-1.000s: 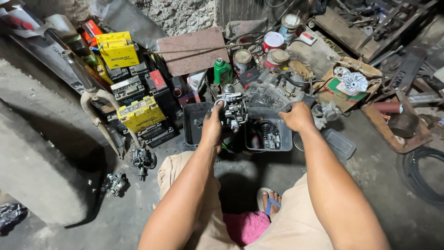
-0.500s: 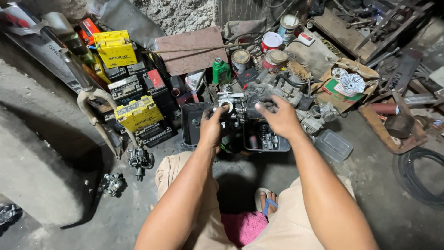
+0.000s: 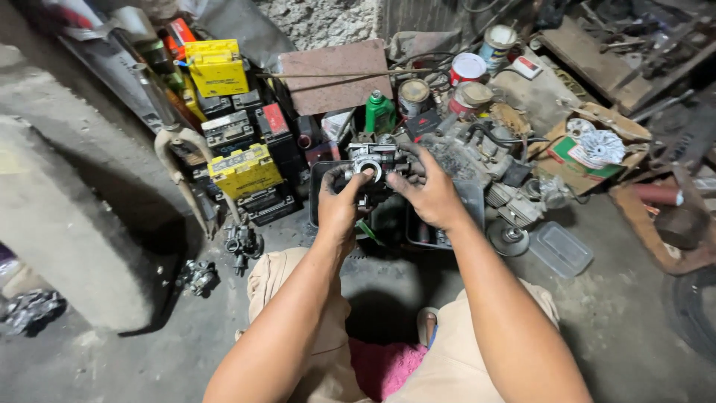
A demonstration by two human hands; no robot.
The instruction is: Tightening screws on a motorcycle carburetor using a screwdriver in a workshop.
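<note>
Now both hands are closed around a small metal carburetor (image 3: 371, 159), held up over a dark plastic tray (image 3: 322, 195) on the floor. The left hand (image 3: 339, 200) grips the part from below and on its left side, thumb up by the round opening. The right hand (image 3: 429, 192) wraps over its right side, fingers curled on top. Just behind the part stand a green bottle (image 3: 379, 112) and several tin cans (image 3: 468, 69). To the left sit two yellow batteries (image 3: 244, 169) among black ones. To the right lie an engine (image 3: 497, 170) and a clear plastic lid (image 3: 560, 248).
</note>
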